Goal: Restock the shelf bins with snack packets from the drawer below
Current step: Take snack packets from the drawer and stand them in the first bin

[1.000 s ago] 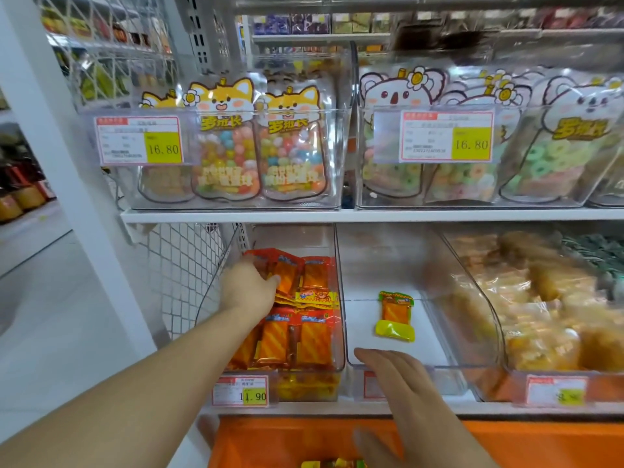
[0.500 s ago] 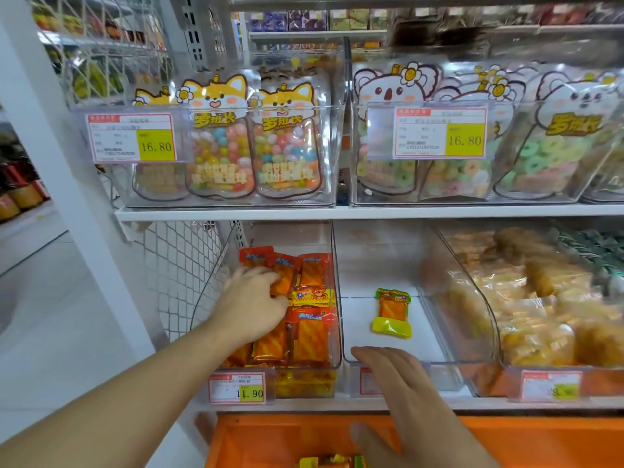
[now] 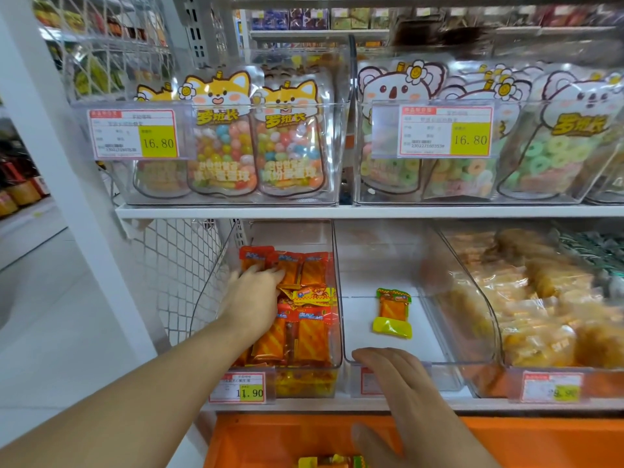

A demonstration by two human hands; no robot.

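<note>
The yellow patch on the price tag (image 3: 132, 134) at ten o'clock reads 16.80, the tag (image 3: 445, 130) at two o'clock reads 16.80 over a partly legible barcode number, the low tag (image 3: 237, 387) at seven o'clock reads 11.90, and the candy pouches (image 3: 221, 136) carry 罗班长.

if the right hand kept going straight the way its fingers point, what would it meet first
Probably the low front lip of the nearly empty clear bin; the right hand has its fingertips right at it. Depth is unclear.
</note>
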